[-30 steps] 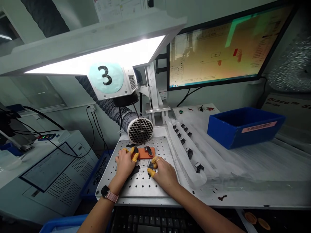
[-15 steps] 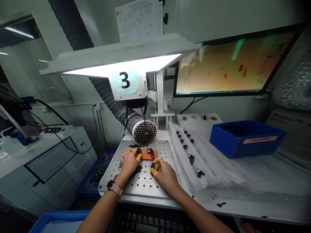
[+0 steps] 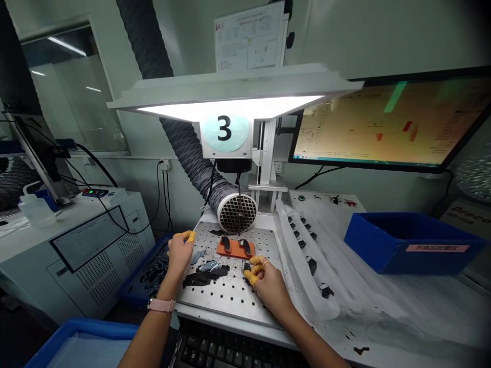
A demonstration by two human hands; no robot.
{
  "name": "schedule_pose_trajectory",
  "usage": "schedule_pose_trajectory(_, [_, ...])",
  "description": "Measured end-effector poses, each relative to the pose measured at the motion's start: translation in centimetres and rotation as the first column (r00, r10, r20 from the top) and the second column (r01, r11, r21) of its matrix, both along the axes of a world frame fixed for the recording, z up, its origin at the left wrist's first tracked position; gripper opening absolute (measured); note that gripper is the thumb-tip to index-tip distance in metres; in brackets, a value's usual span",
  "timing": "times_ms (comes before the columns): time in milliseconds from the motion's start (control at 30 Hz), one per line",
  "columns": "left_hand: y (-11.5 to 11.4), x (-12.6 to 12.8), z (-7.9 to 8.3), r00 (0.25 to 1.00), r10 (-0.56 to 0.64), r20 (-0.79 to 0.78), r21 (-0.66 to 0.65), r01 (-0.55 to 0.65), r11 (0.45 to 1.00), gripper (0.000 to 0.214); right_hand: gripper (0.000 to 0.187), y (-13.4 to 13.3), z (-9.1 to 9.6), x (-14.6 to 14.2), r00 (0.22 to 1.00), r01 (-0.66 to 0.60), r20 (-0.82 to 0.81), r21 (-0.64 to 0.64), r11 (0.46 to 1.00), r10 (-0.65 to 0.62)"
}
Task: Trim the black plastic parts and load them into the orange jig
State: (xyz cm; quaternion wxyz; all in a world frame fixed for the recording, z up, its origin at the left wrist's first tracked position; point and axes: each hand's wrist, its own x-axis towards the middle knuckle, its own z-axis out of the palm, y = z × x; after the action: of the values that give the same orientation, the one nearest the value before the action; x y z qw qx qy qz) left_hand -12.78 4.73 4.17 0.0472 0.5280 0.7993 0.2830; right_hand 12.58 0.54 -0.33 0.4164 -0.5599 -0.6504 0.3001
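My left hand (image 3: 181, 253), in yellow finger cots, is raised over the left edge of a perforated metal plate (image 3: 226, 295). Its fingers are pressed together, and whatever they may hold is hidden. In the middle of the plate sits an orange fixture block (image 3: 235, 251) bearing two curved black parts (image 3: 226, 243). Just in front of the block's right end, my right hand (image 3: 270, 282) is closed on a small black part with a patterned face (image 3: 246, 266). Loose black strips (image 3: 203, 277) and grey film pieces (image 3: 209, 266) lie left of centre.
Overhead hangs a machine head marked 3 (image 3: 225, 133) under a lit panel. A round exhaust grille (image 3: 238, 212) stands behind the plate. To the right, foam strips (image 3: 307, 276) hold several small black parts, beside a blue bin (image 3: 406, 255). A keyboard (image 3: 230, 352) lies in front.
My left hand has left the orange block, moving to the left and uncovering both curved parts and the loose strips. My right hand stays near the block with the small part. The view has shifted.
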Motion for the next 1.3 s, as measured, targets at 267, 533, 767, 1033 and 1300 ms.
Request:
schedule_pose_trajectory(267, [-2.2, 0.5, -1.8, 0.999, -0.048, 0.010, -0.017, 0.048, 0.999, 0.030, 0.023, 0.3, -0.3, 0.0, 1.000, -0.009, -0.011, -0.088, 0.996, 0.008])
schedule_pose_trajectory(533, [-3.5, 5.8, -0.4, 0.795, -0.509, -0.330, 0.023, 0.546, 0.837, 0.037, 0.022, 0.4, -0.3, -0.2, 1.000, 0.017, 0.013, -0.076, 0.997, -0.016])
schedule_pose_trajectory(767, [-4.0, 6.5, -1.2, 0.742, -0.519, -0.425, -0.054, 0.552, 0.832, 0.042, 0.020, 0.4, -0.3, -0.2, 1.000, 0.015, 0.019, -0.066, 0.998, -0.014])
schedule_pose_trajectory(1033, [-4.0, 6.8, -1.0, 0.678, -0.528, -0.511, -0.069, 0.580, 0.811, 0.038, 0.017, 0.1, 0.1, -0.2, 1.000, 0.006, 0.005, -0.074, 0.997, -0.005])
schedule_pose_trajectory(1300, [-2.9, 6.3, -0.3, 0.696, -0.555, -0.455, -0.060, 0.598, 0.799, 0.029, 0.017, 0.1, 0.2, -0.2, 0.999, 0.021, 0.042, -0.081, 0.996, -0.018])
